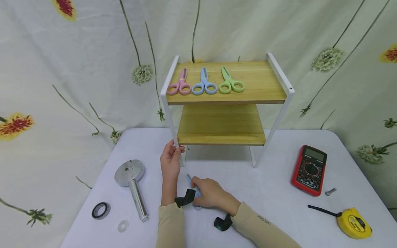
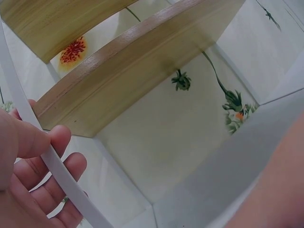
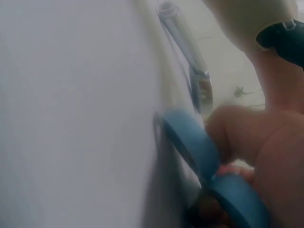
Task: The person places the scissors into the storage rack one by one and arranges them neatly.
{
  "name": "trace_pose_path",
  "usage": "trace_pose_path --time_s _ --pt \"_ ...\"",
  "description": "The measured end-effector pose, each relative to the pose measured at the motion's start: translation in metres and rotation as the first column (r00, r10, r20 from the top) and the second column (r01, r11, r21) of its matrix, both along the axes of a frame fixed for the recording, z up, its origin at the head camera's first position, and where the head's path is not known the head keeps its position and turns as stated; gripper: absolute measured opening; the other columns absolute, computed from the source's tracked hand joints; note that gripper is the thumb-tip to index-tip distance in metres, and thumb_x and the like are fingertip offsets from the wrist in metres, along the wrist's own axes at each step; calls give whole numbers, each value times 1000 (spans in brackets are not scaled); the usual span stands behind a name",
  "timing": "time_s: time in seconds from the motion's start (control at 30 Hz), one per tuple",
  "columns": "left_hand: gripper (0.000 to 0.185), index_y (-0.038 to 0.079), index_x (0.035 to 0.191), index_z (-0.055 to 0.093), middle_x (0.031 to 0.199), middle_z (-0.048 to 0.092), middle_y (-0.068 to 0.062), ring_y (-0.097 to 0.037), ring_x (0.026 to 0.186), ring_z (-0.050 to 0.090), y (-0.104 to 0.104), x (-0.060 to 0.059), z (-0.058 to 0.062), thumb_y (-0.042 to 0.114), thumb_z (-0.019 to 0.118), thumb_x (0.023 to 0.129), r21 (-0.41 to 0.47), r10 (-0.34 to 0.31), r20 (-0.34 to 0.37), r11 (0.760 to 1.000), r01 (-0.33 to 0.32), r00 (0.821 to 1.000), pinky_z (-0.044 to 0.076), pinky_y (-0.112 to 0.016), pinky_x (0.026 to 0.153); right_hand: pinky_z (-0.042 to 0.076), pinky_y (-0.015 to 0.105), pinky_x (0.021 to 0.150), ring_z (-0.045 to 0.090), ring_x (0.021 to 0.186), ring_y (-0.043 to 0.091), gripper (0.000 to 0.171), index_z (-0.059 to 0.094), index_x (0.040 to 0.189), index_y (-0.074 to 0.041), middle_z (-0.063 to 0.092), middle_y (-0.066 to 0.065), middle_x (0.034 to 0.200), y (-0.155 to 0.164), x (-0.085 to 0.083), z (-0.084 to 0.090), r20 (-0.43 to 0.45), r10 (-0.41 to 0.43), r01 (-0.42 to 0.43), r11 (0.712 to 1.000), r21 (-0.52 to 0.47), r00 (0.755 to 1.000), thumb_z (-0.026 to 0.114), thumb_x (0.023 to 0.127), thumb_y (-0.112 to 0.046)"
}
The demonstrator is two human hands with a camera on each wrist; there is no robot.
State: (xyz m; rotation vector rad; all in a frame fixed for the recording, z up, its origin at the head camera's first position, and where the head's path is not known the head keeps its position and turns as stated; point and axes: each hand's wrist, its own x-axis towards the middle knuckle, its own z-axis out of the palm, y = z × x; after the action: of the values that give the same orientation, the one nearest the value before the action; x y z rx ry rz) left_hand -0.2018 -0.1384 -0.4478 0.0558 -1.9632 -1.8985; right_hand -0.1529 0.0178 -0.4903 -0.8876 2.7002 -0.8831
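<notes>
We log three scissors [image 1: 204, 83] on rack [image 1: 227, 98] top; right hand [image 1: 207, 193] grasps fourth, blue scissors [image 1: 190, 179], at six o'clock; left hand [image 1: 170, 161] grips rack leg.

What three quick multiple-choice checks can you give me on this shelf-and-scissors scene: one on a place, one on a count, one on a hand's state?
1. Where is the multimeter?
A. On the table to the right of the shelf rack
B. On the top shelf
C. Beside the shower head

2. How many pairs of scissors lie on the top shelf?
A. One
B. Three
C. Five

3. What is the left hand doing?
A. Lying flat on the table
B. Holding the tape measure
C. Gripping the white frame leg of the shelf rack

Answers:
1 A, the red meter lies on the table, right of the shelf rack.
2 B, pink scissors, blue scissors and green scissors lie side by side.
3 C, the left wrist view shows thumb and fingers round the white frame leg.
</notes>
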Motion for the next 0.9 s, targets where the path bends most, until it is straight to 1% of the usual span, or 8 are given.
trace_pose_path --time_s 0.1,0.2,0.47,0.63,0.7,0.77,0.83,0.9 --pt "38 -1 139 58 94 71 -3 1 85 65 -1 -1 1 -5 49 102 6 0 0 1000 0 1000 50 -15 88 32 20 54 44 61 6 27 61 96 -19 53 -9 69 2 -2 0 8 20 -19 1000 -23 1000 77 74 -18" --pt "38 -2 139 57 93 70 2 2 85 65 -2 -1 1 -5 48 102 6 1 4 1000 -1 1000 50 -14 89 32 20 55 43 61 6 21 65 93 -17 52 -9 68 3 -5 0 12 37 -36 998 -56 999 76 75 -16" --pt "38 -1 138 57 93 71 1 2 85 65 -3 -4 3 -4 49 101 -3 3 4 1000 -3 1000 49 -15 89 29 19 57 38 60 4 18 71 93 -12 45 -11 65 6 -12 3 85 58 -47 992 -119 995 74 75 -8" --pt "38 0 138 58 91 70 6 1 85 65 -4 -5 5 -4 49 102 2 7 4 1000 -7 1000 49 -16 90 34 19 60 43 66 4 19 74 94 -13 54 -10 71 12 -21 5 150 91 -68 986 -151 985 73 76 -8" --pt "38 1 139 58 90 69 9 1 85 65 -3 -4 4 -2 49 102 3 8 19 1000 -8 1000 48 -17 91 37 19 62 46 67 4 20 76 96 -13 59 -8 76 21 -26 11 200 96 -63 984 -166 975 72 77 -8" --pt "38 2 139 58 90 69 9 0 86 65 -2 -3 3 -1 49 102 -3 6 36 1000 -6 999 49 -19 93 41 19 63 49 68 4 21 77 97 -10 64 -5 82 34 -30 22 244 105 -60 981 -184 964 70 78 -6" --pt "38 2 140 57 92 69 8 0 87 65 -2 -1 1 0 49 103 -9 4 52 1000 -4 999 49 -22 95 43 19 64 51 68 4 22 77 99 -6 68 -2 87 52 -32 39 263 129 -79 978 -193 956 68 78 -6" --pt "38 2 141 56 94 70 5 0 88 65 -2 0 1 0 49 103 -13 4 59 1000 -3 998 49 -24 97 43 18 61 50 64 3 23 77 99 -4 70 1 90 71 -30 64 261 171 -121 974 -194 950 65 80 -5"
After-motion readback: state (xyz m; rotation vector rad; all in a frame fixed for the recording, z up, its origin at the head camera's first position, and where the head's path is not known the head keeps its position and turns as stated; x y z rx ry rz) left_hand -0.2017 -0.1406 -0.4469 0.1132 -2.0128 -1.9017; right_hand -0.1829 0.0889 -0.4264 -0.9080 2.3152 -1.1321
